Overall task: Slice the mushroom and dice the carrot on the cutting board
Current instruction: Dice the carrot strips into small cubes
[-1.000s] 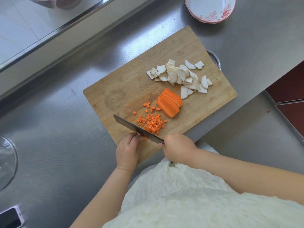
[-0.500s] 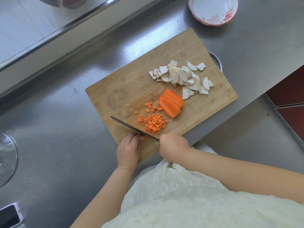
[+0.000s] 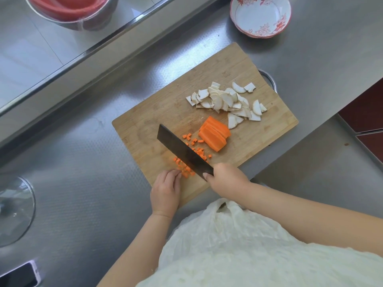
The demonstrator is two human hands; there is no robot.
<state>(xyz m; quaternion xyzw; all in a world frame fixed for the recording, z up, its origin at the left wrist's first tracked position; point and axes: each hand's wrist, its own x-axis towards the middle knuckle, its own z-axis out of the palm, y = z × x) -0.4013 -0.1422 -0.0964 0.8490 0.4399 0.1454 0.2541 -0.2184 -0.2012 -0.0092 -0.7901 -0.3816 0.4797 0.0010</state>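
A wooden cutting board (image 3: 157,119) lies at an angle on the steel counter. A heap of white mushroom slices (image 3: 226,100) sits on its far right part. Just in front of them lies a stack of orange carrot slabs (image 3: 214,134). Small carrot dice (image 3: 199,151) are scattered near the board's front edge, on both sides of a dark cleaver (image 3: 182,152). My right hand (image 3: 226,177) grips the cleaver's handle, with the blade tilted flat over the dice. My left hand (image 3: 165,191) rests at the board's front edge, fingertips touching the dice left of the blade.
A white bowl with red flowers (image 3: 261,15) stands beyond the board. A metal bowl holding something red (image 3: 70,9) is at the top left behind a raised steel ledge. A glass lid (image 3: 14,210) and a phone (image 3: 18,276) lie at the left. The counter edge drops off at the right.
The cleaver has tipped from edge-down to a flatter tilt and moved over the diced carrot. Some dice now lie left of the blade by my left fingertips.
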